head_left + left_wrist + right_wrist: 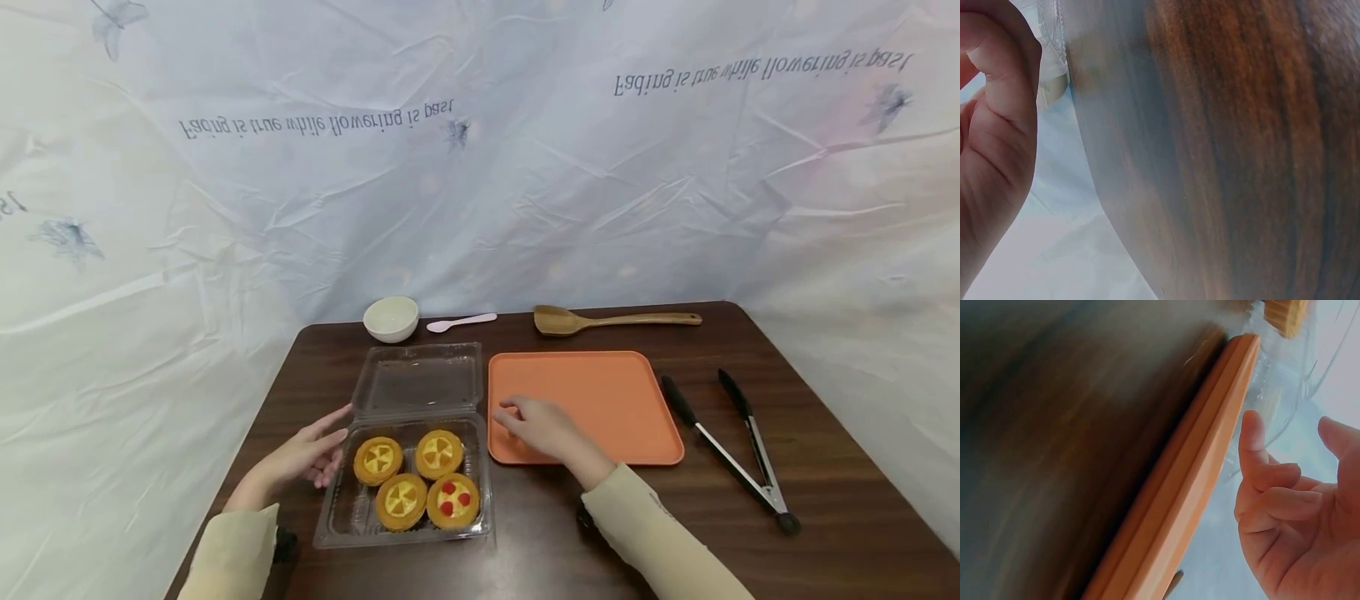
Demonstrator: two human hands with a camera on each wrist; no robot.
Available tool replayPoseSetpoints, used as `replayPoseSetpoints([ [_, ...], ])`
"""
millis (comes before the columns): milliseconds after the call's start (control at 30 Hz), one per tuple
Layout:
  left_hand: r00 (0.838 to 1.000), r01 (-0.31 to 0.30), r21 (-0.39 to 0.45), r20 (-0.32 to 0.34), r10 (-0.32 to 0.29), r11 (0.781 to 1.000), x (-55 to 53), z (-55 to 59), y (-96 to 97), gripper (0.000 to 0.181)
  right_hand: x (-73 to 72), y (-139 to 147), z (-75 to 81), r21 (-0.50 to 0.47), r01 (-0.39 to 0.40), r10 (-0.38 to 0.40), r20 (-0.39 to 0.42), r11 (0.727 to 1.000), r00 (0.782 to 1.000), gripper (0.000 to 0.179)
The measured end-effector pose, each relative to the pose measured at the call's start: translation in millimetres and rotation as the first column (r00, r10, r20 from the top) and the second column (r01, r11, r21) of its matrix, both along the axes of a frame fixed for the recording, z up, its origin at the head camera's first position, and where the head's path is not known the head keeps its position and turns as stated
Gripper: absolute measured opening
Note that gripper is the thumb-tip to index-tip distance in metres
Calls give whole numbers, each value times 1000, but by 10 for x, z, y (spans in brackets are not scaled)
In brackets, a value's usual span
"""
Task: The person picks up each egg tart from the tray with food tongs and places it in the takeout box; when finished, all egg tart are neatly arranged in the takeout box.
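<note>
A clear plastic container [337, 517] stands with its lid [420, 379] folded back behind it. Several egg tarts [401, 502] sit inside; one tart [453, 502] is topped with red pieces, the others with yellow wedges. Beside the container's left edge is my left hand [296, 454], its index finger stretched toward the hinge; whether it touches the plastic I cannot tell. Over the left part of an orange tray [600, 400] hovers my right hand [543, 427], fingers loosely bent and holding nothing. In the right wrist view, the hand [1291, 519] shows beyond the tray's rim [1179, 481].
At the back of the dark wooden table [555, 542] are a white bowl [392, 320], a pale pink spoon [461, 322] and a wooden spatula [615, 321]. Spread tongs [735, 458] with black tips lie right of the tray. A printed white sheet [487, 183] hangs behind the table.
</note>
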State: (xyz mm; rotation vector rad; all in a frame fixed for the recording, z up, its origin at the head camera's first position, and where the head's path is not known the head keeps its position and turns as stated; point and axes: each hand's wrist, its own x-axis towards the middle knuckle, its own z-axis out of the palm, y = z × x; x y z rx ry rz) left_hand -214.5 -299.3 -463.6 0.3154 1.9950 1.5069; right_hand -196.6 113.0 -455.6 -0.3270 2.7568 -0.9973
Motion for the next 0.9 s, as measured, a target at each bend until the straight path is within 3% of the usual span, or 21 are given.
replayPoseSetpoints([
  [367,1000,-7,-3,-4,7,1000,-1,-8,-7,62,-122,-288,-64,-87,11,-6,56,996,998,55],
  [533,1000,-4,2,6,4,1000,18,-21,-4,62,-146,-351,-129,-149,-37,44,46,988,998,45],
  [767,1000,-6,-10,-21,6,1000,18,12,10,62,-143,-339,-109,-160,14,-10,27,987,1000,43],
  [900,1000,-11,-7,-21,11,1000,13,22,12,62,-143,-333,-98,-163,4,-1,19,987,1000,44],
])
